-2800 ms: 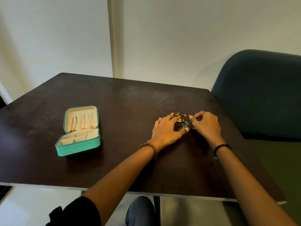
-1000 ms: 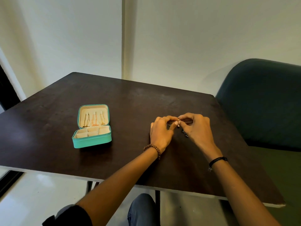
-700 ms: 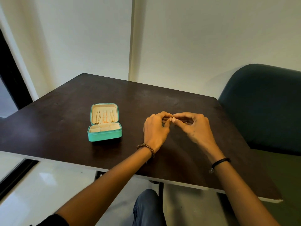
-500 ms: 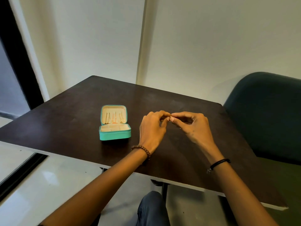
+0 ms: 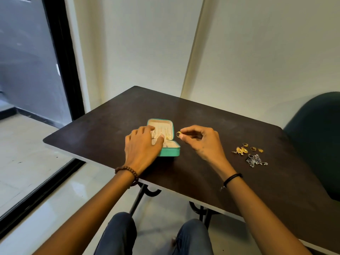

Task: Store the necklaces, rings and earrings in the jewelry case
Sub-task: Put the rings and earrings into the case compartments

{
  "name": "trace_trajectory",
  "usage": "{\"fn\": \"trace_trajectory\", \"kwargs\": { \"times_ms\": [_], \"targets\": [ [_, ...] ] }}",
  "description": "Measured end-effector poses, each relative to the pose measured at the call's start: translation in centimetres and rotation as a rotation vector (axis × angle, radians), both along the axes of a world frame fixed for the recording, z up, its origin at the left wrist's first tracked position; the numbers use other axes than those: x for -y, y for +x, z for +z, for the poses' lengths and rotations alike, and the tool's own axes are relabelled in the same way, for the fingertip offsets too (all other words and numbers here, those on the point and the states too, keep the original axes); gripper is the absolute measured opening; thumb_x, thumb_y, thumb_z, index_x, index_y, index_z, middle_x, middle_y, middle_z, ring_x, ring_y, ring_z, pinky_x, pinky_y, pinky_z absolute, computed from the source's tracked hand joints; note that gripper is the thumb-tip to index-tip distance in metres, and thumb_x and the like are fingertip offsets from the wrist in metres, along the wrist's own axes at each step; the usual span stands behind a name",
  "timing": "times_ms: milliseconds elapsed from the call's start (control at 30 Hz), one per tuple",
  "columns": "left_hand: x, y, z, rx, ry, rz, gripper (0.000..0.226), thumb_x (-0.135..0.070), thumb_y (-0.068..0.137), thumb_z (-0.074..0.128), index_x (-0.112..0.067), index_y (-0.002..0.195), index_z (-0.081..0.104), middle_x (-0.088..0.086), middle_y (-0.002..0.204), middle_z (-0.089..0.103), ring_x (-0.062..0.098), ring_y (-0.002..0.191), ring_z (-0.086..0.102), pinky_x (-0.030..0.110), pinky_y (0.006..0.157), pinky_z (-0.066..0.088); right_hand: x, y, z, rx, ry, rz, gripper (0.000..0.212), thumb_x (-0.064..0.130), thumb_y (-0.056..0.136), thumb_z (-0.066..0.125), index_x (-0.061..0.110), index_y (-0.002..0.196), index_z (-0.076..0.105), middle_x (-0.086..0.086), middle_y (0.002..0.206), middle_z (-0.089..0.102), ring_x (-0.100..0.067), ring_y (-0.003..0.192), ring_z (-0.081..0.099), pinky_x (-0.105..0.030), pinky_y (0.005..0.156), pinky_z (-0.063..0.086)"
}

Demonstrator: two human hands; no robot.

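The teal jewelry case [image 5: 170,153] lies open on the dark table [image 5: 184,172], with gold chains hanging in its cream lid. My left hand [image 5: 142,146] rests flat over the case's left part, fingers straight. Just right of the case's lid, my right hand [image 5: 199,139] pinches a gold ring [image 5: 178,134] between thumb and forefinger. Farther right on the table lie three gold rings [image 5: 253,147], gold earrings [image 5: 240,150] and a dark silver jewelry heap [image 5: 255,160].
A dark green chair [image 5: 316,137] stands at the table's right side. A black-framed glass door [image 5: 35,70] is at the left. My knees [image 5: 156,236] are under the table's near edge, by its black metal legs.
Both hands left the jewelry pile and moved left to the case. My right hand now carries one gold ring, and my left hand has come down on the case. The view has turned left.
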State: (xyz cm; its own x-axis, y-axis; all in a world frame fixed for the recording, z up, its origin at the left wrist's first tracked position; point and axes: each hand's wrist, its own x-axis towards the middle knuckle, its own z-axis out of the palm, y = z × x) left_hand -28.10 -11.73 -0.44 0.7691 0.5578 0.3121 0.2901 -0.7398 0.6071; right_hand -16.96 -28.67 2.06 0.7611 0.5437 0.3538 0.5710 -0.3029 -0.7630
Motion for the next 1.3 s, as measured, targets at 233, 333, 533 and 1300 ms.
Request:
{"fn": "trace_trajectory", "kwargs": {
  "times_ms": [233, 333, 533, 1300],
  "targets": [
    [-0.4, -2.8, -2.9, -0.020, -0.286, -0.142, 0.079, -0.063, 0.088, 0.054, -0.020, 0.149, 0.030, 0.002, 0.151, 0.042, 0.022, 0.134, 0.045, 0.053, 0.117, 0.026, -1.5, -0.5, -2.1, 0.051, -0.170, 0.035, 0.027, 0.026, 0.091, 0.074, 0.020, 0.118, 0.075, 0.006, 0.119, 0.072, 0.000, 0.094, 0.064, -0.011, 0.067, 0.053],
    [-0.8, -3.0, -4.1, -0.025, -0.261, -0.191, 0.081, -0.070, 0.083, 0.054, -0.026, 0.148, 0.033, -0.003, 0.145, 0.048, 0.018, 0.132, 0.047, 0.050, 0.118, 0.023, -1.5, -0.7, -2.7, 0.032, -0.211, 0.031, 0.029, 0.026, 0.091, 0.074, 0.020, 0.119, 0.074, 0.004, 0.122, 0.071, -0.004, 0.095, 0.064, -0.015, 0.069, 0.054],
    [-0.9, -2.9, -4.9, 0.003, -0.170, -0.201, 0.088, -0.075, 0.079, 0.055, -0.029, 0.150, 0.030, -0.007, 0.147, 0.047, 0.011, 0.134, 0.042, 0.043, 0.119, 0.014, -1.3, -0.8, -2.9, 0.078, -0.246, 0.031, 0.027, 0.027, 0.091, 0.074, 0.024, 0.117, 0.074, 0.003, 0.121, 0.071, -0.008, 0.094, 0.064, -0.018, 0.068, 0.053],
    [-0.8, -3.3, -4.6, -0.007, -0.192, -0.210, 0.094, -0.076, 0.075, 0.051, -0.026, 0.151, 0.028, -0.006, 0.149, 0.045, 0.012, 0.136, 0.041, 0.044, 0.121, 0.013, -2.2, -1.4, -3.0, 0.310, -0.471, 0.099, 0.027, 0.027, 0.093, 0.068, 0.017, 0.119, 0.070, 0.002, 0.124, 0.064, -0.003, 0.108, 0.047, -0.024, 0.085, 0.051]
  ]
}}
